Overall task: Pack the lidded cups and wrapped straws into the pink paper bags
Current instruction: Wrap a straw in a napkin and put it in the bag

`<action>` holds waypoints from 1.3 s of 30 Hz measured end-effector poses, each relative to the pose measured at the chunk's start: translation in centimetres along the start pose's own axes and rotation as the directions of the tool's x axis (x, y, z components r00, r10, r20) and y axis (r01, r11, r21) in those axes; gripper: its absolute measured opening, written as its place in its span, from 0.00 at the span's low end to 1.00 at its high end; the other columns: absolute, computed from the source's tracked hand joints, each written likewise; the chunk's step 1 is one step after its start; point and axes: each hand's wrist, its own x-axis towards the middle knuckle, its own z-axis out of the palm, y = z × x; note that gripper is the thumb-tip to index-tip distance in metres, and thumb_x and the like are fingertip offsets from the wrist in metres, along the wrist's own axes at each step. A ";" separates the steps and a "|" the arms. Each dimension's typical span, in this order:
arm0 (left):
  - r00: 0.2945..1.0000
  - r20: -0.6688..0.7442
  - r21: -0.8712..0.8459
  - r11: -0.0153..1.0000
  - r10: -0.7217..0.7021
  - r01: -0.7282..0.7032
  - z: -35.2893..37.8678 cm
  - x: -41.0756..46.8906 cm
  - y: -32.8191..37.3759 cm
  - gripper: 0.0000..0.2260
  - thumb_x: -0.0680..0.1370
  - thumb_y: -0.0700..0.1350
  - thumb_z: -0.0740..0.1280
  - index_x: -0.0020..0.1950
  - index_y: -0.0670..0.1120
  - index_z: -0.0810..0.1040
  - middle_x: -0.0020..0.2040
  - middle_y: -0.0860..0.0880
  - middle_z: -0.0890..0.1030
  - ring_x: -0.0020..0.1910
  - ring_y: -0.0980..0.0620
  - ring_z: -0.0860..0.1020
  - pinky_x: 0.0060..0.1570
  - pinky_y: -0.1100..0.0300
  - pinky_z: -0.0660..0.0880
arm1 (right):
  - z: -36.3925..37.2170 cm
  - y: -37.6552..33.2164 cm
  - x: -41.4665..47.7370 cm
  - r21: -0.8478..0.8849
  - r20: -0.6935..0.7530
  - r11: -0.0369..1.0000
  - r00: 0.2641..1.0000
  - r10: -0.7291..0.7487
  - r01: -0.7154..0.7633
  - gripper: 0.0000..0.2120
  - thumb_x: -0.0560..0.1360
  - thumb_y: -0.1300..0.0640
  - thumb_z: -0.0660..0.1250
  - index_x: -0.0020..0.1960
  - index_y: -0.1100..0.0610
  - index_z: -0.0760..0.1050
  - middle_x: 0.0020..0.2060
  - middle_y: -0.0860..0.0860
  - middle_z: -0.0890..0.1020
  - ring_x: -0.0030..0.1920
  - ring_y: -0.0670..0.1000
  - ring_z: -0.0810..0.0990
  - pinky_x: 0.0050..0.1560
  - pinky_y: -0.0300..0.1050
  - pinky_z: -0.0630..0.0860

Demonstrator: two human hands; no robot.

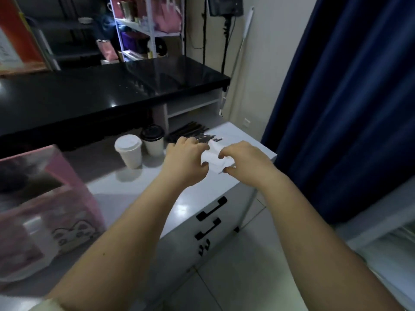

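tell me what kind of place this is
Likely a small drinks shop's packing corner: lidded cups and wrapped straws on a white cabinet, a pink paper bag beside them, stocked shelves behind.

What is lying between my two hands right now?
A white sheet on the cabinet top, spanning left hand to right hand, seen in the head view.

A black counter (89, 97) stands left of a navy curtain (350, 108).

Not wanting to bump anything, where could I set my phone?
Free: the cabinet top between pink bag and white-lidded cup, and the black counter behind. Crowded: where left hand and right hand pinch a white sheet by the straws.
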 end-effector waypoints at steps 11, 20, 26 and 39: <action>0.969 0.183 -0.101 0.977 -0.167 0.188 12.0 2.6 7.0 0.19 0.75 0.49 0.64 0.67 0.53 0.74 0.62 0.50 0.76 0.64 0.46 0.69 0.59 0.50 0.67 | 7.6 12.5 -0.6 0.268 0.087 0.957 0.992 0.087 -0.107 0.16 0.77 0.55 0.65 0.65 0.49 0.74 0.61 0.48 0.77 0.65 0.49 0.67 0.58 0.48 0.71; 0.942 0.168 -0.074 0.949 -0.291 0.306 15.4 6.8 2.9 0.18 0.75 0.49 0.65 0.65 0.52 0.76 0.62 0.49 0.77 0.64 0.45 0.69 0.58 0.50 0.66 | 11.0 15.3 5.3 0.415 0.070 0.902 0.993 0.097 -0.118 0.15 0.78 0.56 0.65 0.64 0.52 0.75 0.59 0.47 0.78 0.64 0.50 0.68 0.59 0.48 0.72; 0.920 0.191 -0.137 0.919 -0.342 0.370 18.8 12.0 -0.6 0.17 0.76 0.50 0.65 0.64 0.52 0.76 0.62 0.49 0.76 0.65 0.45 0.69 0.59 0.50 0.64 | 13.2 15.6 11.5 0.494 0.135 0.842 0.976 0.170 -0.215 0.15 0.75 0.56 0.67 0.62 0.48 0.76 0.54 0.46 0.77 0.61 0.48 0.70 0.59 0.48 0.72; 0.877 0.233 -0.222 0.855 -0.420 0.468 23.0 21.5 -6.1 0.16 0.76 0.46 0.65 0.64 0.52 0.77 0.61 0.48 0.77 0.63 0.44 0.69 0.59 0.51 0.67 | 19.1 17.7 24.8 0.249 0.283 0.877 0.897 0.340 -0.411 0.22 0.72 0.44 0.71 0.64 0.44 0.73 0.62 0.47 0.74 0.64 0.56 0.64 0.52 0.46 0.58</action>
